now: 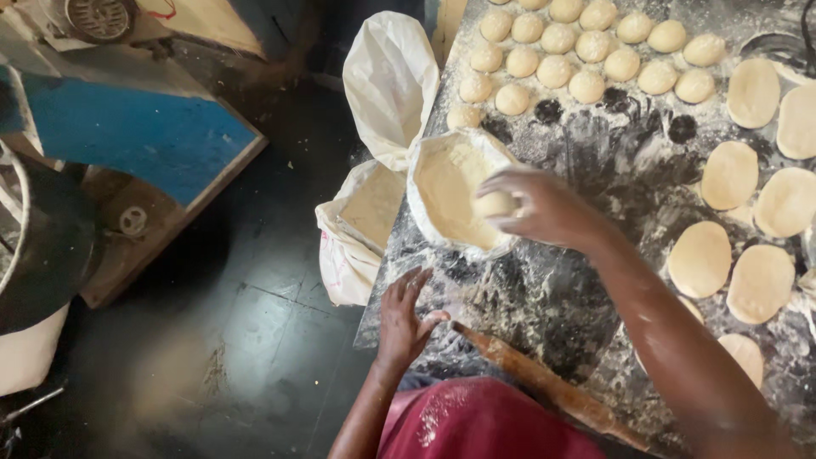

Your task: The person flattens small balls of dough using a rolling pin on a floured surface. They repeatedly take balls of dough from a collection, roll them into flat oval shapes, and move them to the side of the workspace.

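Note:
My right hand (544, 206) reaches left over the flour-dusted dark table (595, 153) and holds a small dough ball (495, 204) above an open white bag of flour (450, 189). My left hand (405, 319) rests with spread fingers on the table's near edge, holding nothing. A wooden rolling pin (552, 387) lies just to the right of that hand, its tip close to my thumb. Several round dough balls (554, 70) sit in rows at the far side. Flattened dough discs (729, 174) lie on the right.
A larger white sack of flour (365, 221) leans against the table's left side, its upper flap (389, 81) standing up. Left of it is dark floor (238, 306). A blue-topped wooden stand (140, 136) and a round metal machine part (38, 246) occupy the far left.

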